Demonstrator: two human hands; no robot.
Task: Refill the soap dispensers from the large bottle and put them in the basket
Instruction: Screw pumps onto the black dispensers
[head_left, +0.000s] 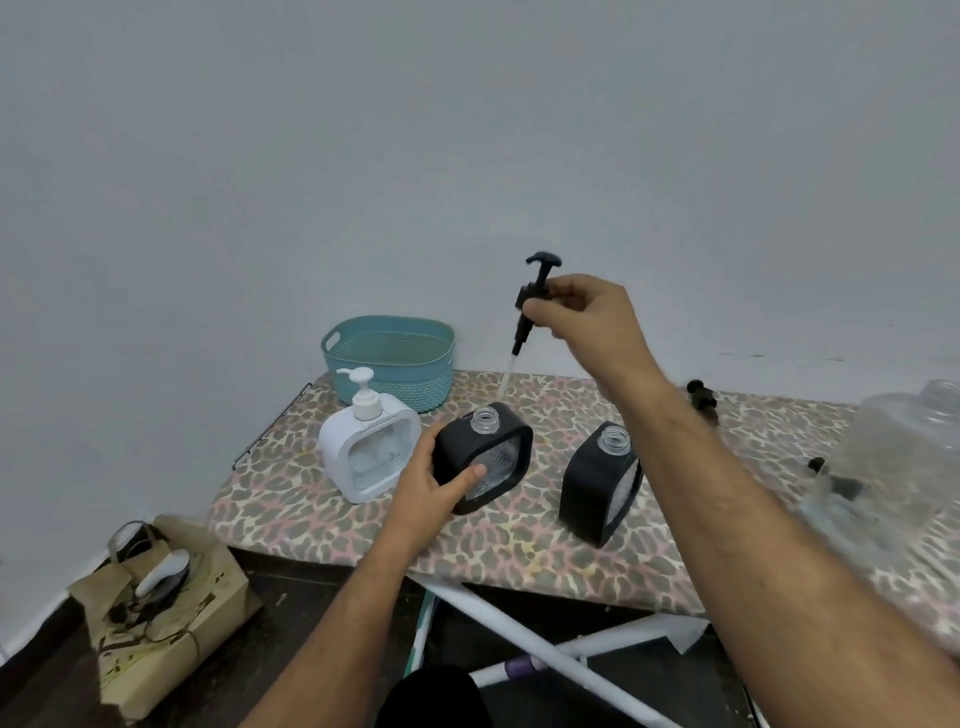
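My left hand (436, 480) grips a black soap dispenser (491, 452) with an open neck, standing on the leopard-print board (519, 540). My right hand (582, 317) pinches a black pump (532, 296) above it; the pump's clear tube hangs down toward the open neck. A second black dispenser (597, 483) with no pump stands to the right. A white dispenser (366, 452) with its pump on stands to the left. The teal basket (389, 358) sits behind, with nothing visible inside. The large clear bottle (904, 462) is blurred at the right edge.
Another black pump (701, 397) lies on the board at the back right. A cardboard box (166, 608) with a white object on it sits on the floor to the left. White legs cross under the board. A plain wall stands behind.
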